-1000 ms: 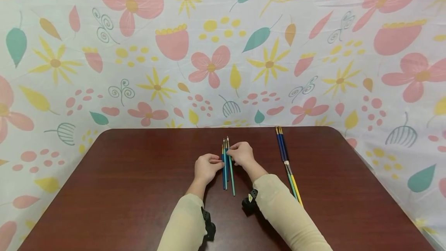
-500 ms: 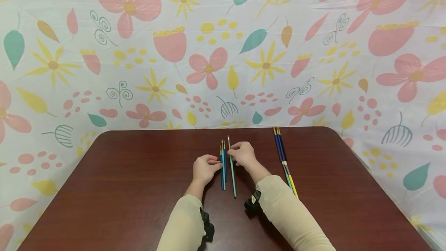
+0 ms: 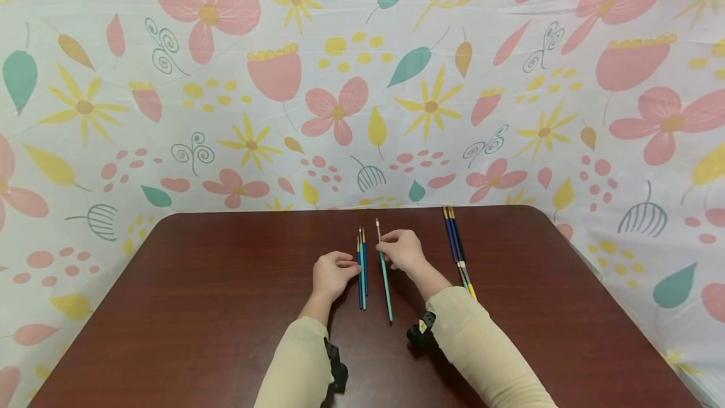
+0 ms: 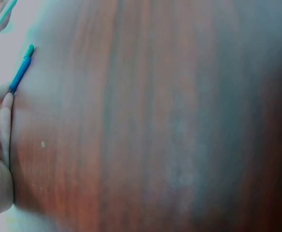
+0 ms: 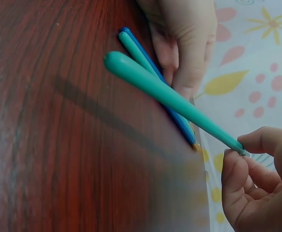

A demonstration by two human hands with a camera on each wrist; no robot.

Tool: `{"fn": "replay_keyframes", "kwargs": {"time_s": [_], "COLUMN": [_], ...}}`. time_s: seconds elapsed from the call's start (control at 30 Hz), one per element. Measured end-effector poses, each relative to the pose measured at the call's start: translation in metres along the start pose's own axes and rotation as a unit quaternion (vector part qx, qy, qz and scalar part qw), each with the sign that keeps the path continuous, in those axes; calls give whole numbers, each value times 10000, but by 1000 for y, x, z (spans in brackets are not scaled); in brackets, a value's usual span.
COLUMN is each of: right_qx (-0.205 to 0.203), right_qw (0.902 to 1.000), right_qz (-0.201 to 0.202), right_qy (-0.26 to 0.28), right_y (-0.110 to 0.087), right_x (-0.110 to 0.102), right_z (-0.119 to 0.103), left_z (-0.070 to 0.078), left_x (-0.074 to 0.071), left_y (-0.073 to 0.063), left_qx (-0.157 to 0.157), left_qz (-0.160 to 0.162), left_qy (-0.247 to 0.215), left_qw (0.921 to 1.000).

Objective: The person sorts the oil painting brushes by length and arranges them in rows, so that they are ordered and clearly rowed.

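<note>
In the head view my right hand [image 3: 404, 249] pinches a teal paintbrush [image 3: 386, 285] near its ferrule, bristles pointing away from me. The right wrist view has its rounded handle end [image 5: 126, 67] raised over the table, casting a shadow. My left hand [image 3: 331, 277] holds a small bunch of blue and light teal paintbrushes [image 3: 365, 276] between thumb and fingers, just left of the teal one. From the left wrist, a blue handle [image 4: 20, 75] sticks out past the left fingertips.
Farther right on the brown table [image 3: 226, 307], dark blue paintbrushes [image 3: 455, 235] lie side by side at the far edge. Teal and yellow brushes [image 3: 467, 279] continue that line toward me, partly behind the right sleeve [image 3: 476, 339]. A flowered cloth [image 3: 340, 162] hangs behind the table.
The right hand has drawn the teal paintbrush away from the bunch, to the right. The left hand has stayed at the other brushes.
</note>
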State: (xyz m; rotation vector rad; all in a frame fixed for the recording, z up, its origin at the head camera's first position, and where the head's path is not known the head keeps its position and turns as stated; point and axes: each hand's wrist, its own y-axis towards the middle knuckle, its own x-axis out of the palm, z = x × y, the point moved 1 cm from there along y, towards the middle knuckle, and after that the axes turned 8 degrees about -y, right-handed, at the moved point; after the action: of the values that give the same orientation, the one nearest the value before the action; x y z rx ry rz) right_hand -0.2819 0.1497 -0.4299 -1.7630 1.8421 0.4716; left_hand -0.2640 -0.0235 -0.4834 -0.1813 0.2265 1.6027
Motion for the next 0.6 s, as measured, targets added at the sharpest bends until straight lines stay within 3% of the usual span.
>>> {"fn": "replay_keyframes", "kwargs": {"time_s": [0.6], "right_qx": [-319], "right_qw": [9992], "right_qz": [-186], "right_qy": [136], "right_y": [-7], "right_x": [-35], "right_z": [18], "left_z": [0], "left_x": [0], "left_y": [-2], "left_qx": [-46], "left_qz": [5], "left_qy": [55], "left_qw": [10000]}}
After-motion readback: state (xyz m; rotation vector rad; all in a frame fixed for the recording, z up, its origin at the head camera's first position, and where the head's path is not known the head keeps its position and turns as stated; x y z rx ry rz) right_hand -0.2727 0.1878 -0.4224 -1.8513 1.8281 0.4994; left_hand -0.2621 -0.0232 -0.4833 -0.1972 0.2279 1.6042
